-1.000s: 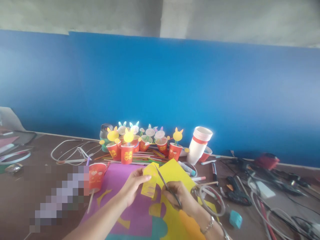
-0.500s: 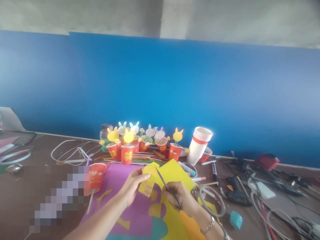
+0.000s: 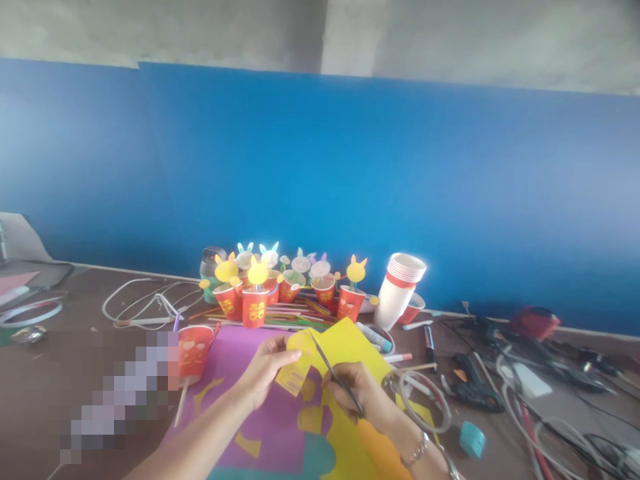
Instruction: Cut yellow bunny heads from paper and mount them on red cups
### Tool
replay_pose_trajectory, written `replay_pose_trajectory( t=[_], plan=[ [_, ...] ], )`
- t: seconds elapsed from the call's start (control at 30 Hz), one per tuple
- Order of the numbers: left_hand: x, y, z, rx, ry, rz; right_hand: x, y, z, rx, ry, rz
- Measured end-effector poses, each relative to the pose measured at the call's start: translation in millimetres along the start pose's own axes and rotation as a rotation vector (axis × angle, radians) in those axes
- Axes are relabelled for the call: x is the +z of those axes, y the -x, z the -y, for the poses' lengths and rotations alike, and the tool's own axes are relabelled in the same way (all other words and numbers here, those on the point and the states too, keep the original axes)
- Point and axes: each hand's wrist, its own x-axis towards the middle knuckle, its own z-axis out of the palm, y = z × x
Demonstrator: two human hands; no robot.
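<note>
My left hand point(image 3: 263, 375) pinches a loose flap of a yellow sheet point(image 3: 350, 347) near its left edge. My right hand point(image 3: 363, 393) is closed around scissors point(image 3: 330, 367) whose blades point up-left into that sheet. Both hands hover over a purple sheet point(image 3: 240, 363) lying on the brown table point(image 3: 75, 313). Yellow offcuts lie on the purple sheet below my hands.
Red paper cups with paper animal heads on sticks point(image 3: 280, 283) stand by the blue wall, with straws in front. A stack of white cups point(image 3: 400, 287) leans at right. A lone red cup point(image 3: 193, 350) stands left. A glue gun point(image 3: 470, 380), cables and markers clutter the right.
The yellow flap in my left hand has turned and dropped slightly to the left as the scissors stay in the sheet. The hands have barely shifted.
</note>
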Motion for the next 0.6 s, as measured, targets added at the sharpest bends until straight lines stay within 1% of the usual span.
replay_pose_trajectory(
  t=[0.13, 0.37, 0.6],
  plan=[
    [-1.1, -0.3, 0.5, -0.002, 0.003, 0.019, -1.0, 0.9, 0.5, -0.004, -0.052, 0.022],
    [-6.8, -3.6, 5.7, 0.011, -0.001, 0.036, -2.5, 1.1, 0.3, 0.003, -0.021, 0.020],
    [-8.6, -4.2, 7.1, 0.013, 0.005, 0.015, -2.5, 0.6, 0.1, 0.006, -0.030, 0.024]
  ],
)
